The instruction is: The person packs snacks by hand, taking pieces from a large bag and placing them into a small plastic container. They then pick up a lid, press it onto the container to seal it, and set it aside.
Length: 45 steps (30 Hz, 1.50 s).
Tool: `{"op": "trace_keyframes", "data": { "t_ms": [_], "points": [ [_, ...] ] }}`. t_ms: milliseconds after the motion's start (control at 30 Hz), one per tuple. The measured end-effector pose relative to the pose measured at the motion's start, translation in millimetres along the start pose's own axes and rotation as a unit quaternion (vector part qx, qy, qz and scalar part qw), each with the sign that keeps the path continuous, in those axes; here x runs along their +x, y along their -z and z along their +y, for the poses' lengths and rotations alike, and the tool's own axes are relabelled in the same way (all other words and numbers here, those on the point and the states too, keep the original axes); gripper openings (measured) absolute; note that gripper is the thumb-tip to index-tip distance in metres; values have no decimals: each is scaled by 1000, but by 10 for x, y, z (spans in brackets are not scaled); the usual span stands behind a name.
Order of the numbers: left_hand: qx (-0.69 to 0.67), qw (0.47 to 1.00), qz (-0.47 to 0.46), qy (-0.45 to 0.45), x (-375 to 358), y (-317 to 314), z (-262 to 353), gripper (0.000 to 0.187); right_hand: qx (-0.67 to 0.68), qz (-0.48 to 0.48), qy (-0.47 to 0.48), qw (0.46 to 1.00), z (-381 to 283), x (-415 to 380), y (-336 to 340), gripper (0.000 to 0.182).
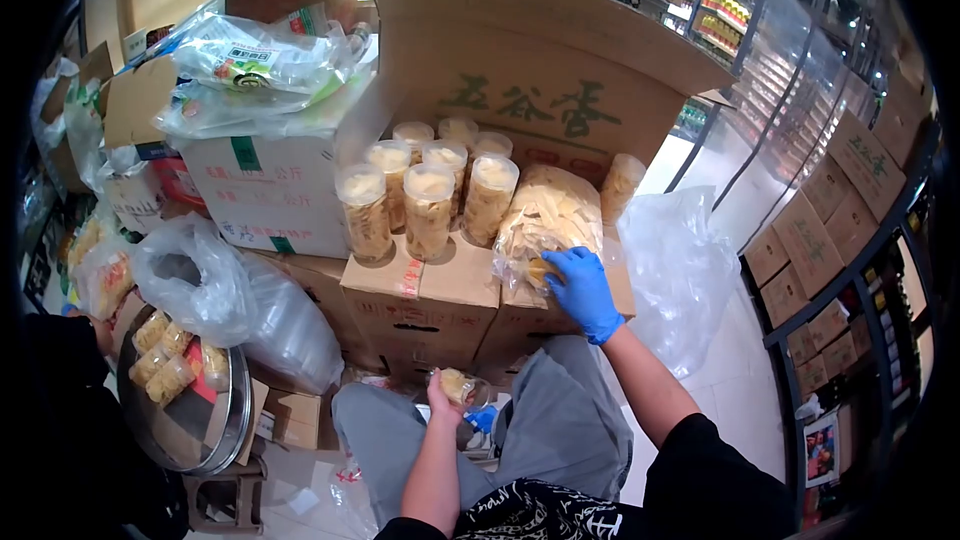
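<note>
My left hand (445,398) is bare and closed around a clear plastic jar (460,386), held low over my lap with some pale yellow pieces inside. My right hand (582,290) wears a blue glove; its fingers are pinched at the mouth of a large clear bag (549,208) full of flat pale yellow snack pieces. A bit of yellow shows at the fingertips. Left of the bag, several filled jars (428,210) stand upright on a cardboard box (420,300). Another filled jar (622,187) leans at the bag's right side.
A tall cardboard flap (540,50) rises behind the jars. To the left are a white carton (260,180), a plastic bag of clear jars (285,315) and a round metal tray (235,410) with filled jars lying in it. A person in dark clothes (70,430) is at far left.
</note>
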State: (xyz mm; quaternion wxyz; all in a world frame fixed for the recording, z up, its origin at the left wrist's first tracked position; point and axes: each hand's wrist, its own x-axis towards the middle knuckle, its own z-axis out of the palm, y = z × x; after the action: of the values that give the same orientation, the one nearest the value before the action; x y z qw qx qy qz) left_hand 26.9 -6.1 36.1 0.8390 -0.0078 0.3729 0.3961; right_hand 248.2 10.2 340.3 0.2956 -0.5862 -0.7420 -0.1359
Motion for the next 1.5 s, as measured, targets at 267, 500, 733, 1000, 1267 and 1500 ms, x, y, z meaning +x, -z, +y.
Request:
{"op": "trace_keyframes", "data": {
  "t_ms": [267, 500, 733, 1000, 1267, 1500],
  "points": [
    [-9, 1000, -21, -10, -61, -2, 23, 50, 22, 23, 10, 999, 7, -49, -85, 24],
    [-19, 1000, -10, -13, -72, -56, 23, 49, 56, 1, -3, 998, 21, 23, -59, 22],
    [-12, 1000, -16, -19, -93, -41, 39, 50, 102, 88, -30, 990, 0, -23, -29, 20],
    [1, 1000, -17, -25, -116, -29, 41, 47, 327, 92, -261, 904, 81, -118, 110, 20],
    [-173, 982, 0, -76, -330, -253, 162, 57, 419, 30, -303, 856, -738, -725, -101, 20],
    [-242, 963, 24, -113, -432, -244, 188, 65, 423, -64, -331, 841, -1183, -1219, -919, 17]
  ]
}}
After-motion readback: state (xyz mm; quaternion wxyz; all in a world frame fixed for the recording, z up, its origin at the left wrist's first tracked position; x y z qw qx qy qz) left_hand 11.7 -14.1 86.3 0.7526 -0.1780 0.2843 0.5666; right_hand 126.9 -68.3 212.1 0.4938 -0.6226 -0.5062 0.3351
